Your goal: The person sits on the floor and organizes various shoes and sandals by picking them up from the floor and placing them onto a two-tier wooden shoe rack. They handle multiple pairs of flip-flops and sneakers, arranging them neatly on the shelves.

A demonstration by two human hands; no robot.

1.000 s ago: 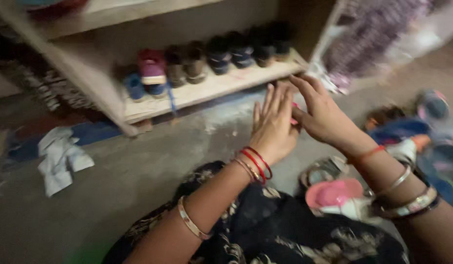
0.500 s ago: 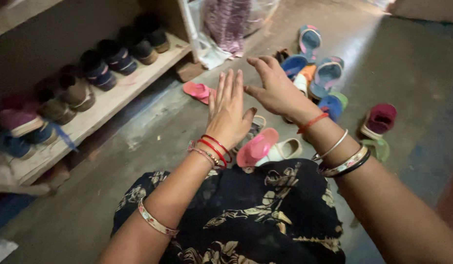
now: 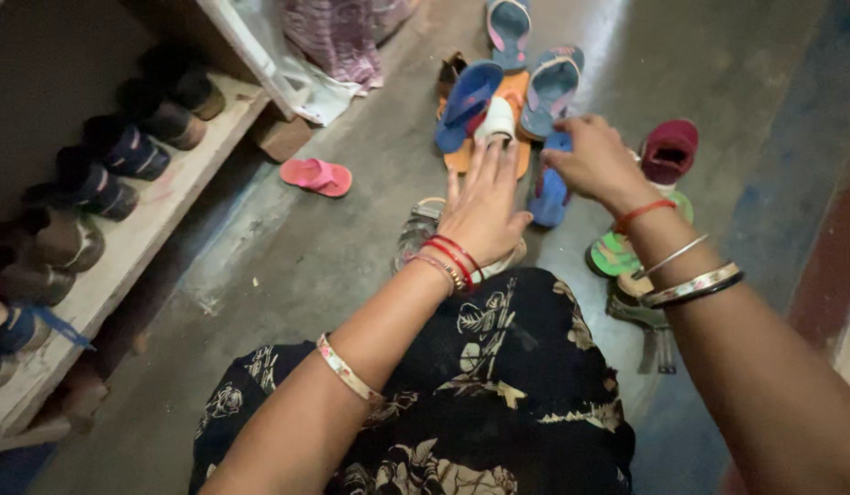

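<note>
My left hand (image 3: 484, 206) is stretched out flat, fingers apart and holding nothing, just above a grey sandal (image 3: 418, 229) and near a small white shoe (image 3: 496, 119). My right hand (image 3: 594, 160) reaches down into the pile of footwear. Its bent fingertips rest on the top end of a dark blue sandal (image 3: 547, 192); whether they grip it is unclear. Both wrists wear bangles. A maroon shoe (image 3: 670, 149) lies just right of my right hand, and a green sandal (image 3: 615, 255) lies under my right wrist.
A low wooden shelf (image 3: 141, 243) on the left carries a row of dark shoes. A pink sandal (image 3: 317, 176) lies alone on the concrete floor. Blue sandals (image 3: 550, 84) and an orange one (image 3: 461, 158) lie farther out. A plastic bag of cloth (image 3: 338, 41) leans by the shelf. My black floral dress (image 3: 507, 367) covers my lap.
The view has swung right, from the shelf to the pile of footwear on the floor. Both hands moved forward and down; my right hand dropped onto the dark blue sandal.
</note>
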